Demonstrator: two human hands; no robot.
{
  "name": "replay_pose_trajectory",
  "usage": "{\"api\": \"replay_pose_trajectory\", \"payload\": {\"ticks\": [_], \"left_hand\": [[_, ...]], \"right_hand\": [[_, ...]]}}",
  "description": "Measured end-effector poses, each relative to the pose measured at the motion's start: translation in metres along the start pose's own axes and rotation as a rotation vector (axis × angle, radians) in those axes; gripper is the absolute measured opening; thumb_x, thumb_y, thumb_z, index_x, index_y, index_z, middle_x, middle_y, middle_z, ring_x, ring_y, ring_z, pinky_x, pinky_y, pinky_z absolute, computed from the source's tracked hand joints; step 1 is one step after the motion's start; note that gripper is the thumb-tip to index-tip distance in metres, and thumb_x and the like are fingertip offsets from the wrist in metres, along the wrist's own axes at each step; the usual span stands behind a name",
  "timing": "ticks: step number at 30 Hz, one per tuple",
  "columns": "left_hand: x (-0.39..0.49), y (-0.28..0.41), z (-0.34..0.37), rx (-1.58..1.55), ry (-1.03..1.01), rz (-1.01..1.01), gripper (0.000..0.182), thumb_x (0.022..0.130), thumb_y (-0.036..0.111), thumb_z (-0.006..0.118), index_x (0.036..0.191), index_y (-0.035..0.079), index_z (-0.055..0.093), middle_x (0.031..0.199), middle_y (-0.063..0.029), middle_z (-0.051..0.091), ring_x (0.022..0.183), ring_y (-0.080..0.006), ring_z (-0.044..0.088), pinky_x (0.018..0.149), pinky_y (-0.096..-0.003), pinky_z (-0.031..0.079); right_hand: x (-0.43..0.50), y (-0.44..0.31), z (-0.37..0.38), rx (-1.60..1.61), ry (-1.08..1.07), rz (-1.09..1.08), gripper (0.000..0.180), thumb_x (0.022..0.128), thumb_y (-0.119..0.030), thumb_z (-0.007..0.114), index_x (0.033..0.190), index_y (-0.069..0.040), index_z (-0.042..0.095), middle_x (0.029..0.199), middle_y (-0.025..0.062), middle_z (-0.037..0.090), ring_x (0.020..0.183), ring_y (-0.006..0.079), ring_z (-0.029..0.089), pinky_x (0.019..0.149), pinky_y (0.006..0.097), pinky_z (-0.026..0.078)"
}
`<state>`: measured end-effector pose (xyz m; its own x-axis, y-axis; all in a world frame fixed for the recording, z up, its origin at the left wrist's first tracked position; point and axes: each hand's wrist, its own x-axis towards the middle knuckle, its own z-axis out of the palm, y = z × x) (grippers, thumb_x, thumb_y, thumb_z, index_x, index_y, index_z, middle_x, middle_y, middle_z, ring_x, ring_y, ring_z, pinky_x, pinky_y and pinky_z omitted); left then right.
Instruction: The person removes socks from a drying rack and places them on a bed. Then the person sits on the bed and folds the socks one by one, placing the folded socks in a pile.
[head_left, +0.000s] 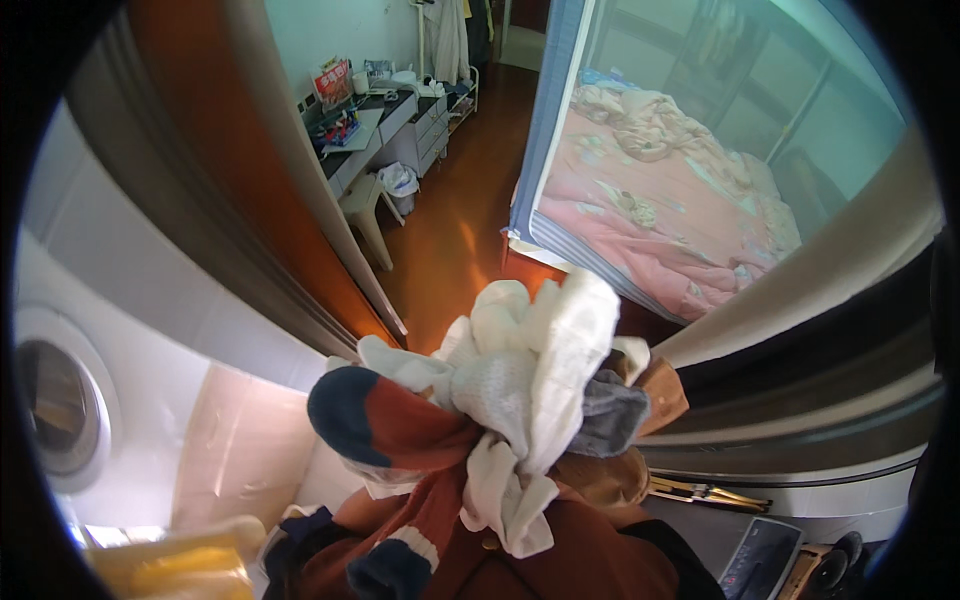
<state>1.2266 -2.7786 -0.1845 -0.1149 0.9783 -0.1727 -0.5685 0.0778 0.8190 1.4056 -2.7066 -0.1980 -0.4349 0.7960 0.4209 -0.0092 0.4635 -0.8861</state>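
Note:
A bundle of loose socks is bunched up before my chest. White socks (574, 352) stick up at its top, around a ribbed light-grey sock (495, 390). To the left juts a rust-red sock with a dark blue toe (390, 420); another red and blue sock end (397, 562) hangs down. A dark grey sock (607, 412) and brown socks (600, 480) are on the right. My left forearm (356, 511) and right forearm (626, 516) both run in under the bundle, which rests on my hands. The hands themselves are hidden by the socks.
A doorway frame (345, 247) opens onto a wooden floor (442, 217). Past it are a desk (397, 116), a plastic stool (367, 206), a waste bin (401, 195) and a netted bed (592, 172). A front-loading washing machine (97, 405) stands left; a scale-like panel (761, 559) lies lower right.

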Motion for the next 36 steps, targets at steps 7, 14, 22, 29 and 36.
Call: {"api": "replay_pose_trajectory", "payload": {"ticks": [7, 14, 22, 29, 36], "left_hand": [[0.06, 0.063, -0.104, -0.008, 0.233, 0.043, 0.068, 0.074, 0.006, 0.076, 0.135, -0.001, 0.047, 0.123, -0.0096, 0.059, 0.113, -0.0201, 0.056, 0.097, -0.0331, 0.045], [0.196, 0.128, -0.196, -0.009, 0.391, 0.115, 0.062, 0.072, 0.01, 0.072, 0.129, -0.004, 0.052, 0.114, -0.0132, 0.064, 0.102, -0.0253, 0.063, 0.091, -0.0361, 0.051], [0.399, 0.274, -0.285, -0.15, 0.565, 0.298, 0.051, 0.079, 0.017, 0.059, 0.124, -0.007, 0.054, 0.11, -0.0178, 0.066, 0.096, -0.03, 0.066, 0.088, -0.0386, 0.054], [0.533, 0.35, -0.327, -0.294, 0.429, 0.258, 0.059, 0.079, 0.013, 0.06, 0.134, -0.004, 0.046, 0.117, -0.0161, 0.062, 0.1, -0.0269, 0.065, 0.089, -0.0378, 0.053], [0.719, 0.396, -0.377, -0.164, 0.291, -0.038, 0.05, 0.082, 0.024, 0.057, 0.122, -0.006, 0.055, 0.1, -0.0169, 0.068, 0.079, -0.0282, 0.07, 0.071, -0.0378, 0.06]], "right_hand": [[0.119, 0.045, 0.091, 0.067, -0.038, -0.122, 0.013, 0.083, -0.008, 0.062, 0.094, -0.004, 0.066, 0.089, 0.0114, 0.064, 0.084, 0.0284, 0.06, 0.076, 0.0397, 0.049], [0.272, 0.139, 0.19, 0.463, 0.117, 0.203, 0.035, 0.081, -0.008, 0.069, 0.114, -0.002, 0.058, 0.106, 0.009, 0.062, 0.098, 0.0221, 0.059, 0.084, 0.0338, 0.048], [0.55, 0.18, 0.294, 0.586, -0.054, 0.312, 0.04, 0.09, -0.015, 0.064, 0.122, 0.0, 0.045, 0.102, 0.01, 0.06, 0.093, 0.0165, 0.059, 0.083, 0.0312, 0.049], [0.695, 0.235, 0.332, 0.449, -0.082, 0.303, 0.046, 0.085, -0.012, 0.064, 0.123, 0.002, 0.042, 0.108, 0.0174, 0.065, 0.1, 0.0232, 0.064, 0.087, 0.0346, 0.05], [0.826, 0.331, 0.333, 0.367, 0.148, 0.36, 0.046, 0.086, -0.013, 0.063, 0.126, 0.001, 0.043, 0.108, 0.0132, 0.063, 0.098, 0.0186, 0.06, 0.087, 0.032, 0.049]]}}
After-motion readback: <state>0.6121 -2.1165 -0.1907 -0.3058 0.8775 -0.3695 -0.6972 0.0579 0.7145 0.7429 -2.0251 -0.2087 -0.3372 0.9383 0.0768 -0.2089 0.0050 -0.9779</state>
